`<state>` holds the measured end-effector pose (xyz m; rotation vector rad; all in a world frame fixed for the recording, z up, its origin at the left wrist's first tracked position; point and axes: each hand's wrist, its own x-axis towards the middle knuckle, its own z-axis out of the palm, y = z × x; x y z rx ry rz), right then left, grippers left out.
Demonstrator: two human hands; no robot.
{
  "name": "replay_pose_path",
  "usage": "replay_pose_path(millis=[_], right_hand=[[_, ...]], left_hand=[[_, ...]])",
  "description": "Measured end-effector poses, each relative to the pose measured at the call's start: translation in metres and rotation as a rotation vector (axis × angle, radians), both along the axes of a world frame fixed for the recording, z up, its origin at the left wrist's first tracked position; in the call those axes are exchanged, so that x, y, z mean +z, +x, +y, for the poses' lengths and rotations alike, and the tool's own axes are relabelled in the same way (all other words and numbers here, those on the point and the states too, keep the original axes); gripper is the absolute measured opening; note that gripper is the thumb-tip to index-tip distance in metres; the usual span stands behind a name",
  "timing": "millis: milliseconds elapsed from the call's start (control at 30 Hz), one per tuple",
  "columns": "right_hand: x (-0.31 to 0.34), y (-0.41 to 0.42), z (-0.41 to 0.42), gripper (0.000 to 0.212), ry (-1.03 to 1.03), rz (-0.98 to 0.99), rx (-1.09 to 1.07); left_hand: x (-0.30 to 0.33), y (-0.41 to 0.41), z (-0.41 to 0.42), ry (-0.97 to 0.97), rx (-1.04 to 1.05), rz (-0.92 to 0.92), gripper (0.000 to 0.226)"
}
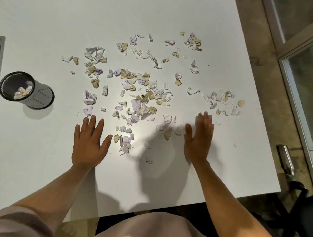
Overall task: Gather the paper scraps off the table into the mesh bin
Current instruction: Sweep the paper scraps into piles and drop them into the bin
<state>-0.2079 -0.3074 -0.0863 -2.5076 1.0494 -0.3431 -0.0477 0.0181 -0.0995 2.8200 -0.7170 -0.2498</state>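
White table | paper scraps: scribbles unreadable | left hand, right hand: flat, empty

I see both of my arms reaching forward from the bottom of the view, forearms bare, pale sleeves pushed up near the elbows. My left hand lies palm down, fingers straight and close together pointing away from me, thumb spread out to the right. It holds nothing. My right hand is turned more on edge, palm facing left toward the other hand, fingers straight and together, thumb stuck forward. It is slightly blurred, and it holds nothing either. The two hands sit well apart, roughly level with each other, the wrists straight in line with the forearms.
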Motion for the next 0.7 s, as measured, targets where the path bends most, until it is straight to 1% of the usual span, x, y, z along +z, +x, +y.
replay_pose_path(millis=[67,133,200,267,333,400,533,700], right_hand=[[0.002,-0.022,-0.016,0.066,-0.013,0.015,-0.19],[0.001,-0.039,-0.028,0.072,-0.007,0.063,-0.329],[-0.003,-0.052,-0.036,0.082,0.041,0.124,-0.424],[-0.007,-0.055,-0.04,0.09,0.1,0.161,-0.464],[-0.01,-0.049,-0.04,0.093,0.104,0.177,-0.416],[-0.011,-0.036,-0.039,0.092,0.094,0.159,-0.322],[-0.014,-0.006,-0.029,0.084,0.093,0.137,-0.087],[-0.015,0.019,-0.001,0.085,0.099,0.129,0.197]], left_hand=[[0.001,0.0,-0.001,-0.01,0.006,-0.002,0.069],[0.001,-0.001,-0.001,-0.011,0.01,-0.004,0.069],[0.001,-0.001,-0.001,-0.007,0.009,0.0,0.069],[0.001,-0.001,-0.001,0.0,0.009,0.003,0.069],[0.001,-0.001,-0.001,0.003,0.014,0.006,0.069],[0.001,-0.001,-0.002,0.005,0.013,0.0,0.069],[0.003,-0.001,-0.003,0.014,0.009,-0.003,0.068],[0.003,-0.001,-0.003,0.031,0.01,0.0,0.068]])
